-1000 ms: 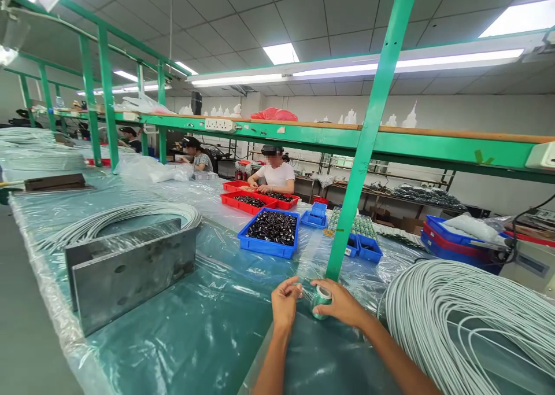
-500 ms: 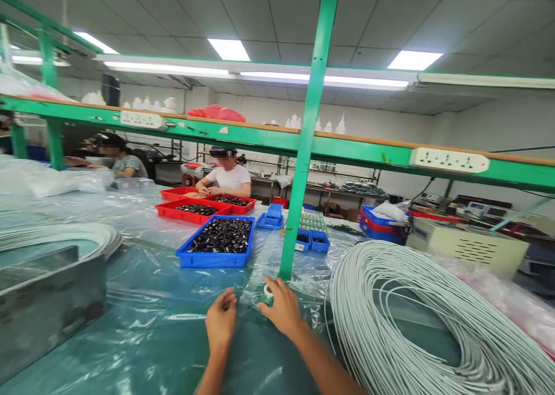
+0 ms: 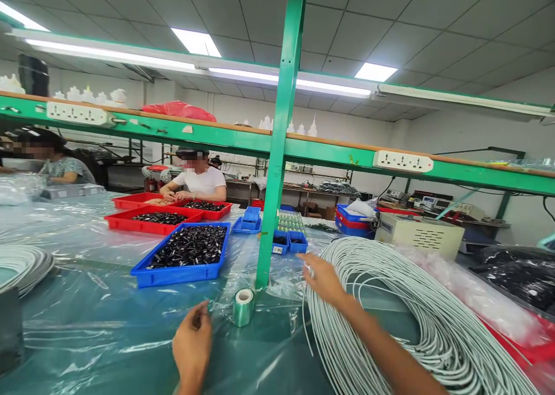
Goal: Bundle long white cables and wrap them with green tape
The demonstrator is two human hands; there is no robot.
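My left hand [image 3: 192, 342] hangs over the plastic-sheeted bench with its fingertips pinched together, a little left of a roll of green tape [image 3: 243, 307]. The roll stands on end, and neither hand touches it. Nothing shows clearly between the left fingers, though thin clear film could be hidden there. My right hand [image 3: 321, 278] is open, fingers spread, at the inner edge of a large coil of pale grey cable [image 3: 390, 302].
A blue tray of small black parts [image 3: 186, 250] and red trays [image 3: 147, 221] stand ahead, left of a green steel upright [image 3: 277, 152]. Small blue bins [image 3: 289, 242] sit beyond the tape. A co-worker [image 3: 199, 181] sits across the bench, and another person [image 3: 60, 163] sits farther left.
My hands have let go of the green tape roll, which stays standing. The right hand has moved right to the cable coil, the left has moved left, and the view has turned left.
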